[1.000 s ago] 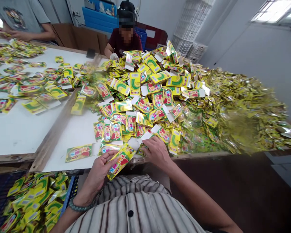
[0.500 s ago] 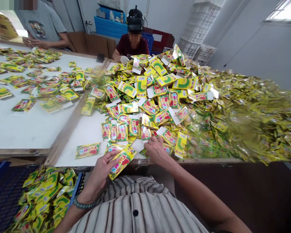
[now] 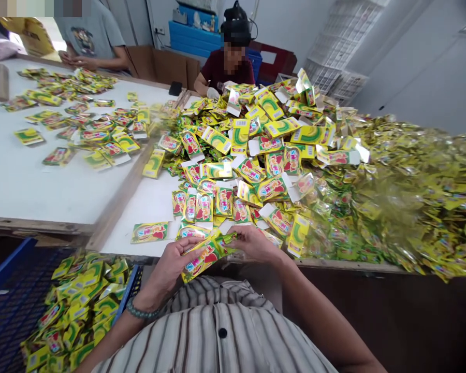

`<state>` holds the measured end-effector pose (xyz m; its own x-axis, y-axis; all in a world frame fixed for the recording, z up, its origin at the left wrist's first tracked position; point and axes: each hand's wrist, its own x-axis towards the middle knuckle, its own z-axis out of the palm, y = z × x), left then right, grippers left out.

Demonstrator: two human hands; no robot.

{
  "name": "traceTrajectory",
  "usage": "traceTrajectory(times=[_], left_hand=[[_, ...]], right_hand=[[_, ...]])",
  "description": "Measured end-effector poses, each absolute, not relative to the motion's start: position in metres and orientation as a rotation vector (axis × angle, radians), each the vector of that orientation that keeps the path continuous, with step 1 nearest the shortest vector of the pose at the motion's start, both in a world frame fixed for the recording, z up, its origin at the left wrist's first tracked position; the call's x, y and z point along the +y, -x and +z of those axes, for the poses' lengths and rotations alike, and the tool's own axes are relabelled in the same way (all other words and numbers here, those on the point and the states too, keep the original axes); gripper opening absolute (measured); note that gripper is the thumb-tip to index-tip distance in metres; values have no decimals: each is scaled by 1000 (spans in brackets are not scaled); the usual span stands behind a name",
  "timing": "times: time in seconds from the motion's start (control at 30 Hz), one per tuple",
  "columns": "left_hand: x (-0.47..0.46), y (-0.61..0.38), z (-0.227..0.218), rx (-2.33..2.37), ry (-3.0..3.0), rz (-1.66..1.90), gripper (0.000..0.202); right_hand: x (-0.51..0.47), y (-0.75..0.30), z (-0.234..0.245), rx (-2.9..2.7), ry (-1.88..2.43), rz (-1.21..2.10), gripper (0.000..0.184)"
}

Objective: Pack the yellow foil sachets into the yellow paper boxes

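My left hand (image 3: 178, 261) is closed on a small yellow and green carton (image 3: 202, 260) with a red heart and lettering, held tilted at the table's front edge. In my right hand (image 3: 254, 243), the fingers pinch a small green and yellow packet (image 3: 228, 242), which meets the carton's upper right end. Whether the packet is partly inside the carton I cannot tell. Just beyond both hands, a heap of similar cartons (image 3: 238, 140) covers the table, some with white flaps sticking out. One carton (image 3: 149, 232) lies flat to the left of my left hand.
Loose shiny packets (image 3: 396, 207) are piled at the right. A wooden strip (image 3: 122, 202) divides the white table (image 3: 58, 194), where more cartons lie at left. A blue crate (image 3: 13, 274) of cartons stands below. Two people sit or stand across the table.
My right hand has lifted a packet from the table and brought it left to the carton's end. My left hand still holds the carton. The view has shifted slightly left.
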<state>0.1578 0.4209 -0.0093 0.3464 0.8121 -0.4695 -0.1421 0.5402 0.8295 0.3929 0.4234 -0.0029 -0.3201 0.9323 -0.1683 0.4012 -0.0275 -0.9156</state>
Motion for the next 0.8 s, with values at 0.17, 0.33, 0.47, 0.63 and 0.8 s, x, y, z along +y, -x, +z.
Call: traceTrajectory(times=[0.17,0.33,0.47,0.63,0.8], left_hand=[[423,-155,-11,1034,-838,699,47],[428,-155,-9,1057,-1064,663,39],[430,-159,-10,1075,-1018,664,39],[430,-168,-9,1074,-887,664,41],[431,-173,-9,1038,-742,649,42]], right_hand=[[428,-391,6,-1617,1334,1581,16],[429,-388,0,-1700,1460,1321,16],[427,-385,-9,-1625,1508,1286,24],[419,-376,-18,-1525,1549,1190,20],[411,-368,-6,-1613,1634,1016,6]])
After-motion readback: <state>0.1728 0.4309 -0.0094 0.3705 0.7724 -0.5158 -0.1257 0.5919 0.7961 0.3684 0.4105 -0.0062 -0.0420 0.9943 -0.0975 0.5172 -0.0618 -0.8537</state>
